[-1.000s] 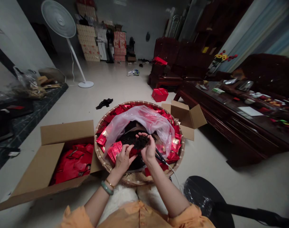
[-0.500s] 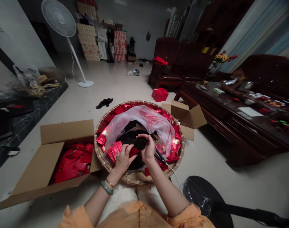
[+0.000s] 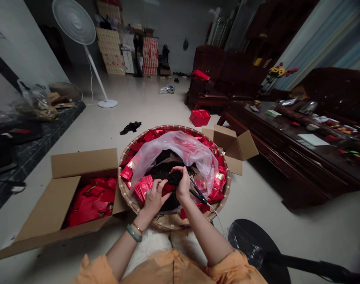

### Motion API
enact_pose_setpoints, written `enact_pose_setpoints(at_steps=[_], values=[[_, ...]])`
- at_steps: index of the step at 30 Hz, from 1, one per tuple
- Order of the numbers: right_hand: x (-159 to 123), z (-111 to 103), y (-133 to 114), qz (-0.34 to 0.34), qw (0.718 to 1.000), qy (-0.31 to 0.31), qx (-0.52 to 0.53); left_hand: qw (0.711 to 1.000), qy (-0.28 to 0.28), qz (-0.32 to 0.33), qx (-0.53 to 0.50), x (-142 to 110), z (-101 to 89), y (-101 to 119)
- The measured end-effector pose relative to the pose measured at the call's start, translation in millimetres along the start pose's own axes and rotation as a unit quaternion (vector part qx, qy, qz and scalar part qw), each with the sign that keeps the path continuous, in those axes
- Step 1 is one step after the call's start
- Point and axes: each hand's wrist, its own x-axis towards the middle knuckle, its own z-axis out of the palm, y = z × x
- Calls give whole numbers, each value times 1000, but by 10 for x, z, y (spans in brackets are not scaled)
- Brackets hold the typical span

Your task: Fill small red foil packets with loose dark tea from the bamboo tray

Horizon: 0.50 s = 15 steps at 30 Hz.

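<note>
My left hand (image 3: 153,196) has its fingers closed on a small red packet (image 3: 166,190), partly hidden by the fingers. Against the packet's top, my right hand (image 3: 183,184) is curled around a clump of dark dried leaves (image 3: 174,179), which look like tea. Both hands are over an open clear plastic bag (image 3: 180,142) of the same leaves, set in a round woven basket (image 3: 228,185). Several red packets (image 3: 142,186) stand in a stack left of my left hand. Beside my right wrist lies a black tong-shaped tool (image 3: 198,194) with a white cord.
An open cardboard box (image 3: 48,205) holding red packets stands left of the basket. Another open box (image 3: 233,146) and a red box (image 3: 200,117) lie beyond it, near a dark wooden table (image 3: 274,138). A black round base (image 3: 256,252) stands right; a white fan (image 3: 107,103) stands farther back.
My right hand's fingers have curled in, and a clump of dark leaves now shows in them at the packet's mouth. My left hand has stayed in place with the packet.
</note>
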Motion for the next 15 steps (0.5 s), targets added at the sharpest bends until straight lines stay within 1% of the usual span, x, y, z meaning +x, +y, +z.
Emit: enact_pose_setpoints(at_steps=[6,12,15], values=[[-10,-19,-3,-1,1000,12,-26,1000,5,-1,-16,10,-8,-1],[3,-21,12,16,998,-9,-60,1000,-8,-1,-4,1,-6,-1],[12,-11,9,10,997,-11,-76,1000,-18,-2,10,-3,-8,12]])
